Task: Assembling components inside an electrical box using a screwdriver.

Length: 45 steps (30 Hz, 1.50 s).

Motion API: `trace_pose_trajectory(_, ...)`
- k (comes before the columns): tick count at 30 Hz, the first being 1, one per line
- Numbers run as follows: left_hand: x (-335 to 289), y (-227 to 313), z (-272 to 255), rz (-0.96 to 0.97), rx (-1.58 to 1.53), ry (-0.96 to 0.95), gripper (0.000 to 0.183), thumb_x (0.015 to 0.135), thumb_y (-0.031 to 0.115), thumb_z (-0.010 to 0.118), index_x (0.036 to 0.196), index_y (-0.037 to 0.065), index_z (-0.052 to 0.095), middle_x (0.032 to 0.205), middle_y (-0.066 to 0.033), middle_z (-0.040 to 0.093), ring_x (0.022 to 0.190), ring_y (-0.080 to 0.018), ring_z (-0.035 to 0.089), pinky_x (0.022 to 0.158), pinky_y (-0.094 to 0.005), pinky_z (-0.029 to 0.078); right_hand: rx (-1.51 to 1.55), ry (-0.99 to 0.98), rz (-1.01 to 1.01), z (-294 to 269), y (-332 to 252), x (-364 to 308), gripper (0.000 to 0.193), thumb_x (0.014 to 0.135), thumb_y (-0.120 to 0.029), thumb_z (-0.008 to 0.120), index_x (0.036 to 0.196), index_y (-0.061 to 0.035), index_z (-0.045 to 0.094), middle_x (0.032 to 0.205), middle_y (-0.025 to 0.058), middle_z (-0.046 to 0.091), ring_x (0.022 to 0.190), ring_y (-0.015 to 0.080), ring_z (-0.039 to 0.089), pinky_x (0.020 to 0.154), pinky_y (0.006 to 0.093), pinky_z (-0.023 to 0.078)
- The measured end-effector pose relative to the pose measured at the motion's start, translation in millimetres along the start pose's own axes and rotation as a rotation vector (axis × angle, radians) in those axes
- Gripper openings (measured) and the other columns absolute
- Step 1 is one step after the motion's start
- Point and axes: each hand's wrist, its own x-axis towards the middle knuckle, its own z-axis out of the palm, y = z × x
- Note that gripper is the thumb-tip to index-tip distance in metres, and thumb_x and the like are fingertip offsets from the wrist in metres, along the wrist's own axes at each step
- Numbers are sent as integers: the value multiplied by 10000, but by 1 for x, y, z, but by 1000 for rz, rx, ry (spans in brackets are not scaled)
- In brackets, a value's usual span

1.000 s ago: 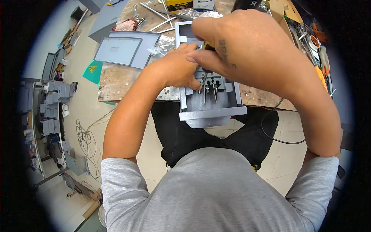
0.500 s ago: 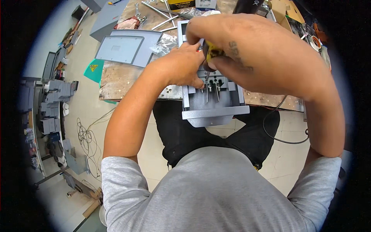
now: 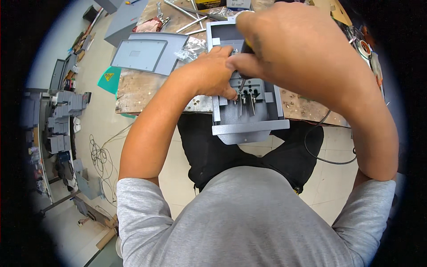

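Observation:
A grey metal box frame (image 3: 250,127) lies over the table's front edge, with a plate mechanism (image 3: 254,84) of pins and levers inside it. Over the left part of that mechanism lies my left hand (image 3: 214,71), its thumb pressed low beside the pins and its fingers on the upper part. My right hand (image 3: 284,49) is closed round a screwdriver (image 3: 249,44) with a yellow and black handle, mostly hidden by the hand. The screwdriver's shaft slants down toward the mechanism; whether its tip sits in a screw I cannot tell.
Two grey panels (image 3: 138,54) overlap on the wooden table (image 3: 133,93) at left, beside clear plastic bags (image 3: 192,49). Metal bars (image 3: 191,22) and a wrench (image 3: 159,9) lie behind. Tape rolls (image 3: 364,48) and boxes stand at right. A black cable (image 3: 311,153) hangs off the front edge.
My right hand has turned about the screwdriver and risen slightly, hiding more of the handle. My left hand stays on the mechanism. The whole view has shifted slightly.

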Motion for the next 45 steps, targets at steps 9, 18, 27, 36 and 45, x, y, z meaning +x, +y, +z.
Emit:
trace_pose_trajectory(9,-61,7,-21,331,-695,272,741,833,187,808,1491,23,508,1440,-206,579,1353,-336,554,1141,-432,435,17,436,-201,31,16,0,434,991,-415,618,957,17,647,809,206,703,844,405,709,780,460,557)
trace_pose_trajectory(18,-41,-33,-5,137,-475,645,466,921,195,725,1353,38,647,1259,-139,694,1212,-255,644,1065,-396,477,137,378,-42,68,41,-7,451,931,-199,649,1360,-71,594,962,208,723,845,395,707,765,469,558)
trace_pose_trajectory(27,-14,-8,11,-68,305,302,884,741,473,881,1425,23,549,1398,-230,604,1464,-462,405,1195,-686,230,85,367,-16,61,50,0,426,939,-270,648,1306,-59,599,922,220,720,847,399,714,761,487,558)
trace_pose_trajectory(36,-14,-27,1,-47,112,173,903,656,488,932,1441,190,601,1487,-119,579,1505,-437,330,1237,-683,145,140,343,-8,53,35,12,392,960,-372,667,1103,-7,663,875,229,731,855,402,731,810,490,577)
trace_pose_trajectory(45,-15,-32,5,-22,-80,120,837,657,381,947,1409,185,633,1514,-88,537,1504,-368,319,1194,-640,229,132,384,-50,56,31,10,322,889,-255,656,1072,10,677,830,241,724,808,388,744,777,463,595)
